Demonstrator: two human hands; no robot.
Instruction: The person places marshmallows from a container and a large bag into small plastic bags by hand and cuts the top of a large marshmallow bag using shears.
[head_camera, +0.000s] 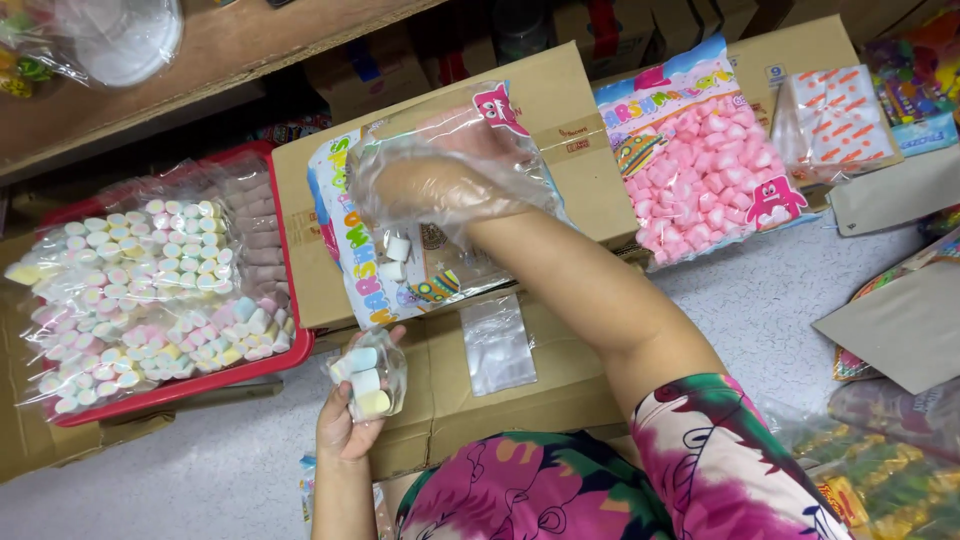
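Cardboard boxes (560, 110) underneath, gloved right hand (440, 185) fingers pinching marshmallow (398, 248), left hand (345, 420) fingers gripping small bag (368, 375)

open marshmallow bag (370, 270) centre | pink marshmallow bag (700, 165) right | small pouch (368, 375) below

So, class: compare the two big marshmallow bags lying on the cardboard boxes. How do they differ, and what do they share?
The right bag is full of pink marshmallows and lies untouched; the left bag is nearly empty, with only a few white pieces left. The gloved right hand reaches into the left bag; no hand is at the right bag. Both are clear printed bags with a pink cartoon figure.
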